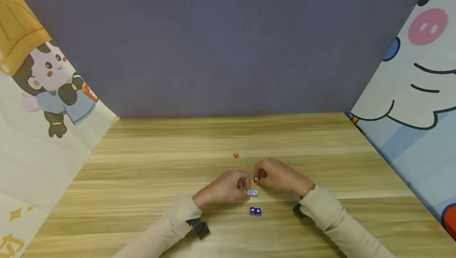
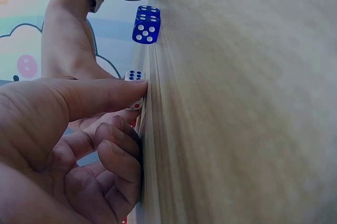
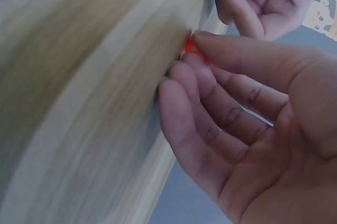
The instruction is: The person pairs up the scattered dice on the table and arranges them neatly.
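My left hand (image 1: 227,186) rests low on the table, thumb and index finger pinching the left one of two white dice (image 1: 255,193) that sit side by side. In the left wrist view the thumb covers part of a white die (image 2: 135,75). Just beyond them, my right hand (image 1: 280,175) pinches a red die (image 1: 256,179) between thumb and fingertips, close over the wood. The fingers mostly hide that red die (image 3: 190,46) in the right wrist view. Nearer to me, two blue dice (image 1: 255,211) stand next to each other, in line with the white pair.
Another red die (image 1: 236,155) lies alone farther back on the wooden table (image 1: 160,147). A grey panel (image 1: 228,52) rises behind the far edge. Cartoon-printed sheets flank the table on the left (image 1: 42,163) and right (image 1: 402,103).
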Motion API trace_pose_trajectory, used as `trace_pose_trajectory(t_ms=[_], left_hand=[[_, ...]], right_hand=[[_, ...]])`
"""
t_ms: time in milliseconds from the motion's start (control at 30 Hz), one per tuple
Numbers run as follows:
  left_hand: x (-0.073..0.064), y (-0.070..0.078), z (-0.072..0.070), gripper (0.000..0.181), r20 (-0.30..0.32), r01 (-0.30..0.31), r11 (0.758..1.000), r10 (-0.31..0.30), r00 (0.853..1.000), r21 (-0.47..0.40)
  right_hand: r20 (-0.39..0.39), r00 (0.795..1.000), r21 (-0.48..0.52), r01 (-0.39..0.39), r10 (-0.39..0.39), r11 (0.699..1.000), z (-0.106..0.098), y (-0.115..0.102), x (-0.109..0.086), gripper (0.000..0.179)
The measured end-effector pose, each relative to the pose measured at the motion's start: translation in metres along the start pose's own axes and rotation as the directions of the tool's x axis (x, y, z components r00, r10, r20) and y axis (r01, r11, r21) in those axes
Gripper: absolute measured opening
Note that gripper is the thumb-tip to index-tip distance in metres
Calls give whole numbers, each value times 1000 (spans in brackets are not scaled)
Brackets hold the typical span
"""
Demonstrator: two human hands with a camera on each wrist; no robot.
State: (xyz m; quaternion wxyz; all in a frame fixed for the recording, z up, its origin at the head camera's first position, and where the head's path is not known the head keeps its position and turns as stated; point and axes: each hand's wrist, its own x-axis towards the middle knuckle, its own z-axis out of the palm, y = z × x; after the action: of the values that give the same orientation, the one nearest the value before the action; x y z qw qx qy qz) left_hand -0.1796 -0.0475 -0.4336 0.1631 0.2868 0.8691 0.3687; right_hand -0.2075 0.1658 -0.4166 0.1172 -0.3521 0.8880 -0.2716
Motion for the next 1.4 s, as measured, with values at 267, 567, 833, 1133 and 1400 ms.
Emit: trace_pose_trajectory(t_ms=[267,567,833,1133,1400], left_hand=[[0,2,0,21,-19,-13,1000,13,1000,14],[0,2,1,20,-5,32,999,-32,999,3],[0,0,3,20,-3,38,999,-38,999,-5],[-2,1,3,22,-4,52,999,-52,999,0],[-1,0,2,24,-5,47,999,-47,999,13]], right_hand=[[-10,1000,-7,12,-12,1000,0,0,-1,11],[-11,1000,-6,15,-16,1000,2,1,-1,10],[-11,1000,-4,15,-15,1000,4,2,-1,9],[-8,1000,-10,-5,5,1000,5,2,1,9],[-1,1000,-16,3,-3,1000,3,0,0,9]])
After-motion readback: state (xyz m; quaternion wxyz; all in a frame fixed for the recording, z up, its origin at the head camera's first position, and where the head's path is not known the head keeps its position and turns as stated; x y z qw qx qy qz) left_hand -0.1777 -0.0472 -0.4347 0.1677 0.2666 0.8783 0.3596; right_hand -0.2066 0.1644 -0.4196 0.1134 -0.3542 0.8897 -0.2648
